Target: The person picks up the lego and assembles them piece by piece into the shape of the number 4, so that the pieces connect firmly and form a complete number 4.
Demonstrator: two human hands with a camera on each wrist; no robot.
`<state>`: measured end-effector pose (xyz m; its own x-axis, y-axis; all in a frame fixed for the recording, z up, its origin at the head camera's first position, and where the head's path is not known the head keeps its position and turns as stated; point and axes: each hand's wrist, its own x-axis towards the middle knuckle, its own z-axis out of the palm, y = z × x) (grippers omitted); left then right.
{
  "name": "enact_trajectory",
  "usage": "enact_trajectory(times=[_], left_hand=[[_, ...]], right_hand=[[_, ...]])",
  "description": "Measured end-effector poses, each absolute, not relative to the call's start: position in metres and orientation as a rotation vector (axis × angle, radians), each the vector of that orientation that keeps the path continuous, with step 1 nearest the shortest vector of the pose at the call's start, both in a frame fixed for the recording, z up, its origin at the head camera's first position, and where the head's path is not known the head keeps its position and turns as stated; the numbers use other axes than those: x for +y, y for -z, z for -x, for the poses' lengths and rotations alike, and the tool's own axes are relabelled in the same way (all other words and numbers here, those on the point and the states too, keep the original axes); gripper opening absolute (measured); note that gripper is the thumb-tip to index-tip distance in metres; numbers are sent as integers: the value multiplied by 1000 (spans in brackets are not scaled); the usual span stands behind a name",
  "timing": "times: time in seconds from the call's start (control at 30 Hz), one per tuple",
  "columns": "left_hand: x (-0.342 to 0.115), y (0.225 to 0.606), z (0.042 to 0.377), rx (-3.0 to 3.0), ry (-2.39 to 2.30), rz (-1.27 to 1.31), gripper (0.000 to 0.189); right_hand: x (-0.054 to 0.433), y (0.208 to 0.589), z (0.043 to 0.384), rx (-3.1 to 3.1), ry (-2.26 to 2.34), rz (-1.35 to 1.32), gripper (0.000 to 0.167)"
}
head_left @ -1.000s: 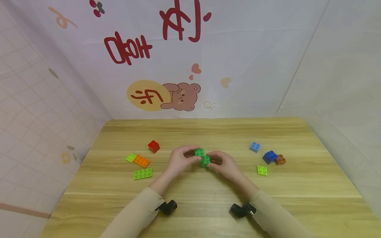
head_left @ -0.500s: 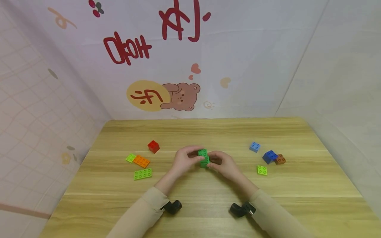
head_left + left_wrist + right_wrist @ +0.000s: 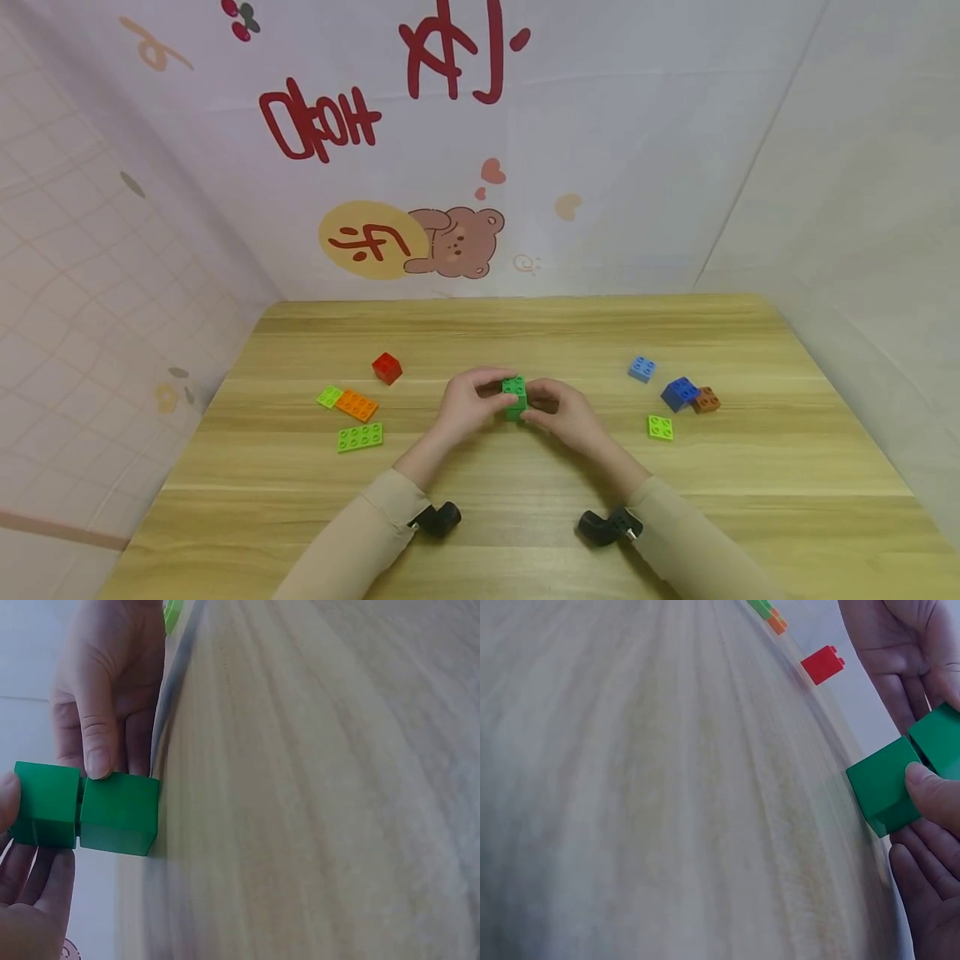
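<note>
Two green toy building bricks stand one over the other at the middle of the wooden table. My left hand (image 3: 471, 407) pinches the upper green brick (image 3: 513, 384) from the left, thumb in front. The lower green brick (image 3: 515, 415) is held near the tabletop between the thumb and fingers of my right hand (image 3: 564, 413). In the left wrist view a narrow gap with studs shows between the upper brick (image 3: 46, 804) and the lower brick (image 3: 118, 814). The right wrist view shows the right thumb on the lower brick (image 3: 885, 786).
On the left of the table (image 3: 480, 500) lie a red brick (image 3: 387, 368), an orange plate brick (image 3: 357, 406) and lime plate bricks (image 3: 360, 437). A light blue brick (image 3: 642, 369), dark blue brick (image 3: 681, 394), brown brick (image 3: 707, 400) and lime brick (image 3: 661, 427) lie right.
The left hand has moved right with the upper green brick, which shifted from offset beside the lower one to above it. The right hand has stayed nearly still.
</note>
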<state>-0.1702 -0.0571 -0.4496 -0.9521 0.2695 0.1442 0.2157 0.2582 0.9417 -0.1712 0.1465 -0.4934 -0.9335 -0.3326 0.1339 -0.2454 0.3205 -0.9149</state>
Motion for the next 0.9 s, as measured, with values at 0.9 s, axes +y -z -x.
enact_trajectory(times=[0.9], left_hand=[[-56, 445, 172, 2399, -1858, -515, 30]], right_hand=[[147, 494, 173, 2461, 1733, 549, 33]])
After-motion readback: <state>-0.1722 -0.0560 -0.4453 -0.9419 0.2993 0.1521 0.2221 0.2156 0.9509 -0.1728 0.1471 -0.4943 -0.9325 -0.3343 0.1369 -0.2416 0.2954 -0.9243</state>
